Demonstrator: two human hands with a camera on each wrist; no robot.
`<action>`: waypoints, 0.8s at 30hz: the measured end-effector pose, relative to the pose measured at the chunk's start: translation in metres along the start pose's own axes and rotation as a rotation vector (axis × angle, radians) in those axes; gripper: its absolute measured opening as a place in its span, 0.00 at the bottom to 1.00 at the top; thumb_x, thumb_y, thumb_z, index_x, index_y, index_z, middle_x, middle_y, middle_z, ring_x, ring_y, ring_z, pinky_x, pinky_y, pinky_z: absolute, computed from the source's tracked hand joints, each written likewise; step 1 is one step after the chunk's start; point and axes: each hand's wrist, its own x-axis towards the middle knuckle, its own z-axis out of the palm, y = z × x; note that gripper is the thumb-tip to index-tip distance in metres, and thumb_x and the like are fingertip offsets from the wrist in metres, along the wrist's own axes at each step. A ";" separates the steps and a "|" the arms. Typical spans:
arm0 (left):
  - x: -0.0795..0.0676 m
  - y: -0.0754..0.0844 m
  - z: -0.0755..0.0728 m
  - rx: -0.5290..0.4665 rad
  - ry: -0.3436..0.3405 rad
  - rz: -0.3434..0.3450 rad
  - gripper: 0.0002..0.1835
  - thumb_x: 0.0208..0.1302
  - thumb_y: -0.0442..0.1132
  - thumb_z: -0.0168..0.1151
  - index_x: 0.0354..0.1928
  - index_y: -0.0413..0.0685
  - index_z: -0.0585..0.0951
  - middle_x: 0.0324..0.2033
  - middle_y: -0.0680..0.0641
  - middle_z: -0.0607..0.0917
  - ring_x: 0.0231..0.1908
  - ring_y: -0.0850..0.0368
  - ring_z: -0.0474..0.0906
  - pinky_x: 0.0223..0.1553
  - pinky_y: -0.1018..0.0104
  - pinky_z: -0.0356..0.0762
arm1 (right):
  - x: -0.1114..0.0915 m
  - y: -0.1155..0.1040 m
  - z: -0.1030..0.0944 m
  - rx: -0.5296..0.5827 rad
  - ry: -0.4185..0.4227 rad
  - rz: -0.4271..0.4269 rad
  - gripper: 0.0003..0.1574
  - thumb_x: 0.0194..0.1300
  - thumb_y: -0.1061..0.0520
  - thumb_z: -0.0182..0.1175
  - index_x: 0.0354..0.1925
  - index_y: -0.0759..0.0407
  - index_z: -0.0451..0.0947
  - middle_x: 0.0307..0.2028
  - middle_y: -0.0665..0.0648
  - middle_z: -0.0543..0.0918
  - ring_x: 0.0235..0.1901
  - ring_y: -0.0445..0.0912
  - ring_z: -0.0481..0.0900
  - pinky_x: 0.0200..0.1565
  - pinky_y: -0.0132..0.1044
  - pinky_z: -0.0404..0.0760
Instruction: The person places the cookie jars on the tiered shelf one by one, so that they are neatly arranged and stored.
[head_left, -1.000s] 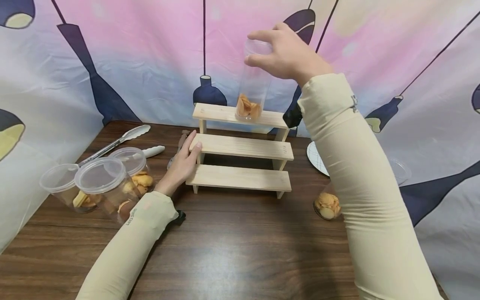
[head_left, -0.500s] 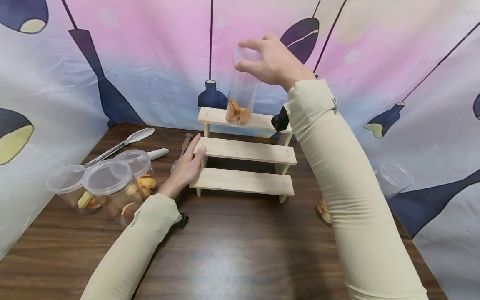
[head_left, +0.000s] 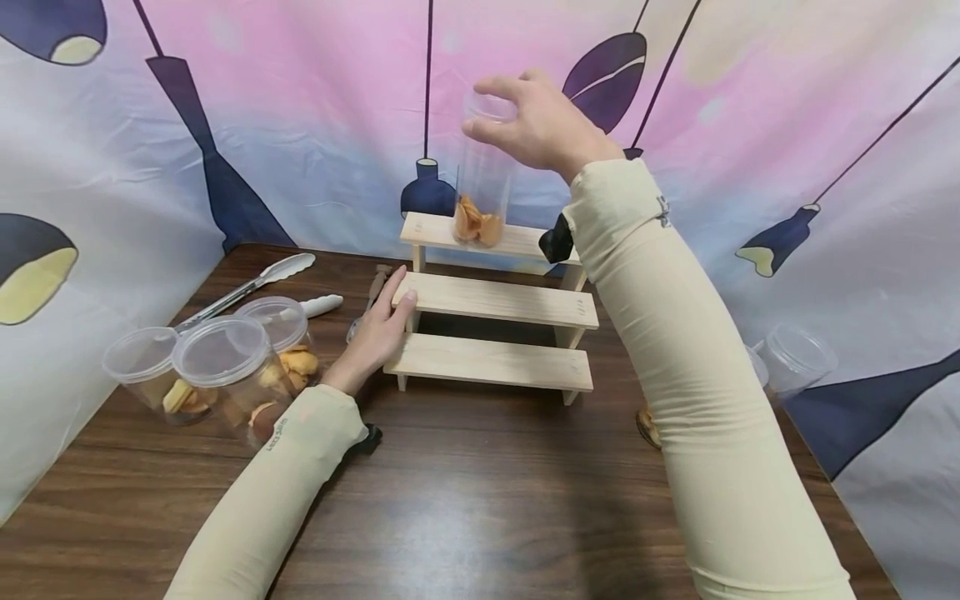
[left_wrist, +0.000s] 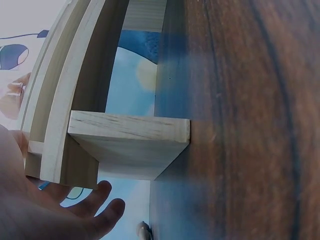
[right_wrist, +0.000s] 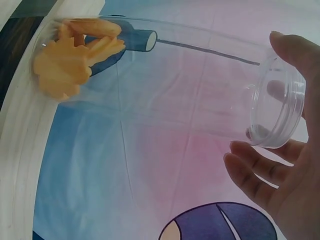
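Note:
A tall clear plastic jar [head_left: 483, 179] with orange cookies [head_left: 478, 223] at its bottom stands upright on the top step of a three-step wooden stand [head_left: 495, 302]. My right hand [head_left: 543, 125] holds the jar by its clear lid [right_wrist: 277, 102], thumb on one side and fingers on the other. The two lowest visible fingers hang off the lid in the right wrist view. My left hand [head_left: 375, 333] grips the left end of the stand's middle step, thumb over the top. In the left wrist view, the left hand's fingers [left_wrist: 100, 197] curve past the wooden end.
Three lidded jars of cookies [head_left: 221, 354] stand at the left. Tongs [head_left: 247, 287] lie behind them, with a white handle [head_left: 322, 305] beside. A brown-handled utensil [head_left: 378, 283] lies by the left hand. Another clear jar [head_left: 798, 354] is partly hidden behind the right arm. A patterned cloth [head_left: 315, 108] hangs behind.
The jar and my right hand have shifted left along the top step, then stayed nearly still. The left hand keeps its place on the stand. The head view has shifted slightly.

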 end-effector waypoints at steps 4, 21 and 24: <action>-0.001 -0.001 0.001 0.000 0.000 -0.007 0.34 0.74 0.69 0.34 0.78 0.81 0.43 0.79 0.50 0.46 0.75 0.36 0.49 0.69 0.34 0.52 | 0.002 0.001 0.002 -0.009 -0.013 0.002 0.45 0.66 0.23 0.50 0.77 0.27 0.53 0.76 0.54 0.51 0.71 0.48 0.60 0.71 0.47 0.59; -0.001 0.004 0.005 0.001 0.008 -0.015 0.33 0.72 0.71 0.35 0.76 0.85 0.43 0.79 0.52 0.48 0.74 0.37 0.51 0.69 0.34 0.52 | 0.003 0.007 0.001 -0.019 -0.009 0.000 0.46 0.66 0.23 0.48 0.77 0.29 0.52 0.76 0.53 0.52 0.70 0.48 0.61 0.70 0.47 0.60; -0.001 0.004 0.005 0.004 0.006 -0.012 0.33 0.72 0.70 0.35 0.76 0.85 0.43 0.79 0.52 0.48 0.74 0.36 0.52 0.69 0.34 0.53 | 0.002 0.007 0.000 -0.017 -0.011 0.013 0.46 0.66 0.22 0.47 0.77 0.28 0.51 0.76 0.53 0.52 0.70 0.49 0.62 0.70 0.48 0.60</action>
